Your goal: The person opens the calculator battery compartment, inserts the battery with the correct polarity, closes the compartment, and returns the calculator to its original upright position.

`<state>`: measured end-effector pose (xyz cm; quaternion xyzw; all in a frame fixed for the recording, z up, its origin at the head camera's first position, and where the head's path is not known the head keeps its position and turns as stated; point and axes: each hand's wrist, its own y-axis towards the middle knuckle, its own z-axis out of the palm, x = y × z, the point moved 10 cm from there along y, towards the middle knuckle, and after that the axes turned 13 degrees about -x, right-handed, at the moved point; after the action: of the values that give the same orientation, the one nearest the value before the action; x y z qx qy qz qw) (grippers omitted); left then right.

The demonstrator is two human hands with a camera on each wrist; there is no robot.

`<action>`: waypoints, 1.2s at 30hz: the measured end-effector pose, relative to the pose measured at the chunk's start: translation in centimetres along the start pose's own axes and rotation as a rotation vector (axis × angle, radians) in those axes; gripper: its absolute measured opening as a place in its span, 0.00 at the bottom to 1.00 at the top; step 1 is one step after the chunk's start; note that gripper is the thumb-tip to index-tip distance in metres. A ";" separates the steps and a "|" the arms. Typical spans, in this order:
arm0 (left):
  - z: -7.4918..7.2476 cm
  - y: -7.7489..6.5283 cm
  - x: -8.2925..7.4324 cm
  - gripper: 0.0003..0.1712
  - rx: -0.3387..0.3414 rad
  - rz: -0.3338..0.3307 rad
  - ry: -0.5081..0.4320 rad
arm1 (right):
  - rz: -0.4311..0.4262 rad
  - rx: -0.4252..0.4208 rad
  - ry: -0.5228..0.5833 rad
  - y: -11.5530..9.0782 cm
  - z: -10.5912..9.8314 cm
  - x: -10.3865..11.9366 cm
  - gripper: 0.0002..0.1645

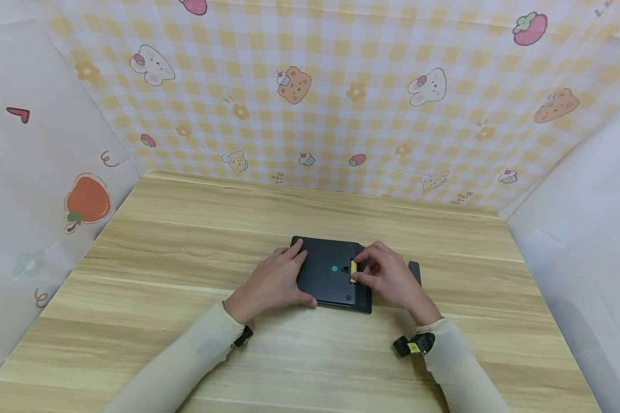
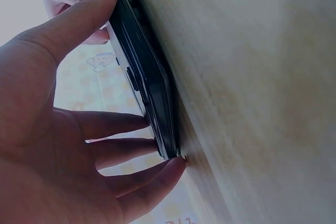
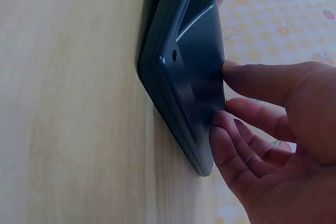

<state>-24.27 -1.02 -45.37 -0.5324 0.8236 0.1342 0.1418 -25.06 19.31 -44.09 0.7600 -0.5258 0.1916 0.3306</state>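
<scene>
- While the calculator (image 1: 315, 267) lies back-up on the wooden table (image 1: 134, 275), just right of and below the middle of the head view, its battery compartment (image 1: 351, 263) stands uncovered, so I'd judge that opening it is done.
- The left hand (image 1: 274, 282) steadies the casing from the left, fingers spread, thumb on the near edge.
- The right hand (image 1: 391, 277) pinches a yellow battery (image 1: 353, 271) between thumb and forefinger, at the mouth of the compartment; the other fingers curl in.
- From here I can't tell whether the battery is seated, going in or coming out; the battery step looks unfinished to me.
- Closing the compartment isn't done either. A dark flat piece (image 1: 415, 271) shows beyond the right hand, to its right; it may be the cover, but the hand hides too much to be sure.
</scene>
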 end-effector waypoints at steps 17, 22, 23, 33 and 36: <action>0.0 0.0 0.0 0.67 0.018 0.013 -0.009 | 0.027 0.002 0.006 0.0 -0.1 -0.2 0.15; 0.1 -0.1 -0.1 0.67 0.024 0.019 0.003 | 0.034 0.002 0.007 -0.1 -0.2 -0.3 0.15; 0.1 -0.1 -0.1 0.67 0.024 0.019 0.001 | 0.034 0.002 0.010 -0.1 -0.2 -0.3 0.15; 0.2 -0.2 -0.1 0.66 0.031 0.038 -0.005 | 0.057 0.016 0.023 -0.2 -0.2 -0.5 0.16; 0.2 -0.2 -0.1 0.66 0.030 0.038 -0.010 | 0.067 0.028 0.037 -0.2 -0.2 -0.6 0.17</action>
<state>-24.01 -0.94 -45.53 -0.5140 0.8347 0.1273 0.1511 -25.06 19.90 -44.35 0.7427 -0.5420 0.2240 0.3233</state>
